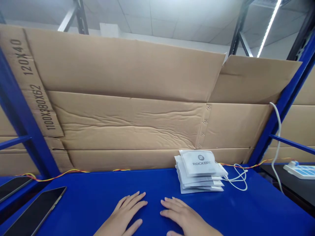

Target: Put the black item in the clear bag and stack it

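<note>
Two bare human hands, the left hand (pixel 124 209) and the right hand (pixel 184 213), appear along the bottom edge of the view, at the near side of the blue worktop (pixel 86 209). Each has slender, tapering fingers and a shorter, thicker thumb. Both hands narrow into bare wrists, and the lower frame edge cuts off the forearms behind them

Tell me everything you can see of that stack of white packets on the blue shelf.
The stack of flat white packets lies on the blue shelf top, slightly fanned, perhaps five or six deep. They look like glossy plastic pouches; the top one shows a grey logo and the letters ROCKBR. A looped white cable meets its right side.
</note>
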A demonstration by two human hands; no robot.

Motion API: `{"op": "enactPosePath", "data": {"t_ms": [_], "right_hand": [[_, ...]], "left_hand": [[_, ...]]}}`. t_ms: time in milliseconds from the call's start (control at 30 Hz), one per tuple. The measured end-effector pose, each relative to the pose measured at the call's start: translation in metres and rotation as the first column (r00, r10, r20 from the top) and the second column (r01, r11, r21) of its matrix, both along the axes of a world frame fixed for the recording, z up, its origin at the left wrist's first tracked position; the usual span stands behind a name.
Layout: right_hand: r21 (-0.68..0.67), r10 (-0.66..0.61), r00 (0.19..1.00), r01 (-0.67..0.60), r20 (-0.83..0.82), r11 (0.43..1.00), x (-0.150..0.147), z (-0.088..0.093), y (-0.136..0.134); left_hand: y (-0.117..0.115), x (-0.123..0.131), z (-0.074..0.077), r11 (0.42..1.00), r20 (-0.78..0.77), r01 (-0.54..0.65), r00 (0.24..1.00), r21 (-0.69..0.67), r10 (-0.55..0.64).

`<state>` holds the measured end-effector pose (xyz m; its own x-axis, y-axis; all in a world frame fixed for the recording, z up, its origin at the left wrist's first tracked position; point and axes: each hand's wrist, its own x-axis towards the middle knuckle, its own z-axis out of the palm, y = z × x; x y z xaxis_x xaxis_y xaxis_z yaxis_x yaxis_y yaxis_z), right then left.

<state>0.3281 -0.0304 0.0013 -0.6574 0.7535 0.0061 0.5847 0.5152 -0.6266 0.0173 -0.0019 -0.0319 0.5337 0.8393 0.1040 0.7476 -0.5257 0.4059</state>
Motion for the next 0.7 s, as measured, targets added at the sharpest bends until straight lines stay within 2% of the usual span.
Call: {"op": "enactPosePath", "data": {"t_ms": [333, 700], "right_hand": [[0.026, 0.001, 1.000, -0.001, -0.015, 1.000, 0.0002, -0.0020, 0.0012], [-0.067, -0.010, 0.998, 0.014, 0.058, 0.998, -0.0023, 0.0069, 0.0003]], "left_hand": [[-0.0003, 0.0009, 0.0016, 1.000, -0.026, -0.005, 1.000, -0.026, 0.004], [-0.0004, 0.0010, 0.0016, 0.999, -0.127, -0.004, 0.992, -0.036, 0.000]]}}
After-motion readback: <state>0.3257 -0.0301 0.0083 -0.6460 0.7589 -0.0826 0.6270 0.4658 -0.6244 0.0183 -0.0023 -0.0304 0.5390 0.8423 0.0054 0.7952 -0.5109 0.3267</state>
